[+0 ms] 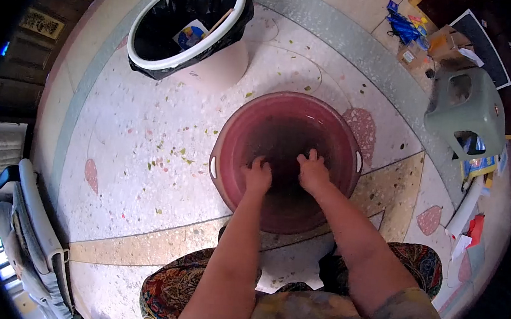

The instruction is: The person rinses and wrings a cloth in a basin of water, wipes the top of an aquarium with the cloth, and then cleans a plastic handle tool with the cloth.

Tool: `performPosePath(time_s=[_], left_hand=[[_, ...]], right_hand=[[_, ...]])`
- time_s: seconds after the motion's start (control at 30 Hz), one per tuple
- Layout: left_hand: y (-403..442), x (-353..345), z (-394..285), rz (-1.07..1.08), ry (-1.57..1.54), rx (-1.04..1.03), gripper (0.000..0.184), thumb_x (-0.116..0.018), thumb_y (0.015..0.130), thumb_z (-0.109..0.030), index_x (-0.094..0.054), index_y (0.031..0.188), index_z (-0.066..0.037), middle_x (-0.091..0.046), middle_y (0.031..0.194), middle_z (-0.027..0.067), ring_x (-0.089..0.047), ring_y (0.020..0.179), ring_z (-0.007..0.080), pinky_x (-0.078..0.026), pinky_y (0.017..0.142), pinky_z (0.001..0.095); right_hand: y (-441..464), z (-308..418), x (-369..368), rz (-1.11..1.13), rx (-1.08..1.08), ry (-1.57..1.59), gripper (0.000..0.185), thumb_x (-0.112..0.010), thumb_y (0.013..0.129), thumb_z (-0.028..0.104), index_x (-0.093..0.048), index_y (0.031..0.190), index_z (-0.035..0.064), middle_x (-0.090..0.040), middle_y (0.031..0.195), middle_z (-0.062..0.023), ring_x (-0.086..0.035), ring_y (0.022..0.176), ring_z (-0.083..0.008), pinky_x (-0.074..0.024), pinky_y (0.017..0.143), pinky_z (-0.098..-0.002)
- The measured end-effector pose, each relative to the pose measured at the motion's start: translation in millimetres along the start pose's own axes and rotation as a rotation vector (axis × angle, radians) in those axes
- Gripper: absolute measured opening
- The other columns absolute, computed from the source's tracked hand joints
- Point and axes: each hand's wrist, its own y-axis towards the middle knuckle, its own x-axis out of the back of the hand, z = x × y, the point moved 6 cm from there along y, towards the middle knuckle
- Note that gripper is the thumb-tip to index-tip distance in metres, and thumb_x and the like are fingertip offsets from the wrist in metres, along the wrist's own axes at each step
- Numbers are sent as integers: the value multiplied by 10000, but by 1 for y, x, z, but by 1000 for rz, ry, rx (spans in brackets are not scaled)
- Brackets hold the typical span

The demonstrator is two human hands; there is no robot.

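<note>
A reddish-pink plastic tub (pixel 237 127) with white-looking openings in its two side handles stands on the floor before me. Both hands are down inside it, at either side of a very dark patch (pixel 287 183); whether that is cloth, dark water or shadow I cannot tell. My left hand (pixel 258 173) is at the left of the dark area, its fingers bent inward. Slightly further forward, my right hand (pixel 313 170) has its fingers curled down toward the tub's middle. Anything beneath the fingers is lost in the dark.
Behind the tub to the left stands a white bin (pixel 215 65) lined with a black bag. A grey-green plastic stool (pixel 475 112) is at the right, near a cardboard box (pixel 448 42) and packets. Folded chairs (pixel 35 243) lean at the left. Small scraps dot the floor.
</note>
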Motion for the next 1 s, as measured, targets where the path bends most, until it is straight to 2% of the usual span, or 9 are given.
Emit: performPosePath(time_s=[0.03,0.07,0.1,0.17,0.2,0.27,0.37,0.57,1.0], left_hand=[[5,-9,11,39,-8,84,407,-457,826,-332,-454,1175,-123,-378,1184,236,-416,1053,406,-348,901,433],[17,-27,32,40,-15,84,407,-457,826,-332,-454,1175,-123,-378,1184,236,-416,1053,406,-348,901,433],[13,-16,17,138,-334,218,406,-425,834,-345,-452,1169,-118,-398,1173,210,-426,1052,374,-354,897,425],[-11,-4,-19,334,-1123,529,414,-361,851,-372,-446,1159,-109,-439,1151,158,-446,1049,310,-366,889,409],[-22,1,-36,417,-1461,651,423,-328,859,-385,-444,1154,-104,-460,1141,131,-456,1047,278,-372,885,400],[-28,16,-64,550,-1704,670,434,-299,867,-398,-442,1146,-98,-482,1126,105,-468,1042,245,-380,878,391],[-15,28,-76,650,-1811,530,431,-307,865,-397,-446,1140,-96,-487,1115,104,-474,1030,244,-385,870,389],[0,38,-88,646,-1872,351,425,-324,862,-396,-455,1127,-91,-496,1094,102,-485,1006,243,-395,852,383],[-5,19,-98,625,-1924,217,413,-359,854,-393,-473,1100,-80,-517,1047,98,-511,956,238,-416,814,371]], right_hand=[[1,1,-1,61,-8,97,475,-565,719,86,-441,1173,147,-226,1294,-160,-320,1126,-437,-401,855,-471],[9,1,1,-46,69,218,402,-575,678,89,-516,1076,90,-327,1212,-180,-378,1079,-420,-399,869,-421],[11,2,6,-45,66,212,402,-575,678,89,-516,1076,90,-327,1212,-180,-378,1079,-420,-399,869,-421],[-1,41,39,-186,642,363,338,-586,641,120,-558,972,61,-409,1130,-164,-423,1029,-380,-393,857,-408],[-15,59,56,-220,790,423,311,-592,625,134,-560,925,58,-433,1105,-149,-428,1021,-358,-387,853,-402],[-46,90,85,-234,998,469,293,-599,604,130,-547,880,48,-448,1105,-121,-423,1034,-322,-351,881,-386],[-64,113,85,-241,1015,465,286,-654,591,174,-528,816,51,-462,1102,-91,-419,1035,-290,-332,883,-381],[-79,113,95,-776,802,451,293,-708,561,247,-505,701,87,-506,948,-34,-459,907,-253,-351,751,-369],[-84,110,109,-877,824,470,198,-650,559,90,-475,649,73,-509,823,-74,-489,758,-283,-401,656,-377]])
